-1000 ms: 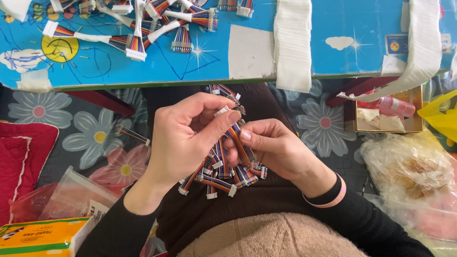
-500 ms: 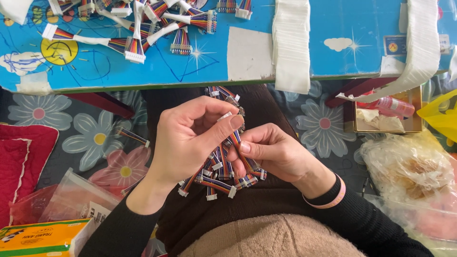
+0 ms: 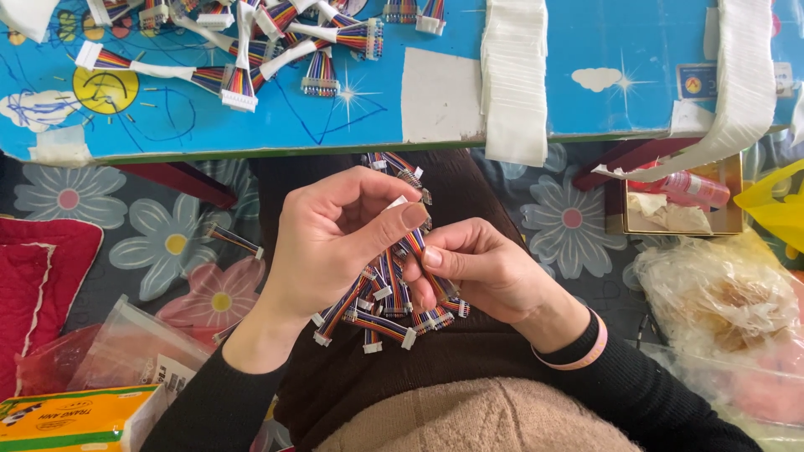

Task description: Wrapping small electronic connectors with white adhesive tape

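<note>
I see a yellow-and-green carton (image 3: 71, 417) at near left, a clear plastic bag with a white label (image 3: 134, 351) beside it, and a small square sticker (image 3: 697, 81) on the far-right surface (image 3: 335, 125).

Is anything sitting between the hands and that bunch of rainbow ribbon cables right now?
Nothing visible does. The left hand and right hand both already grip the bundle of ribbon cables directly, held over the lap below the blue table edge.

A blue cartoon-printed low table (image 3: 586, 50) spans the top of the frame. Beneath it lies a grey floral mat (image 3: 569, 222), a red cushion (image 3: 38, 285) at left.
</note>
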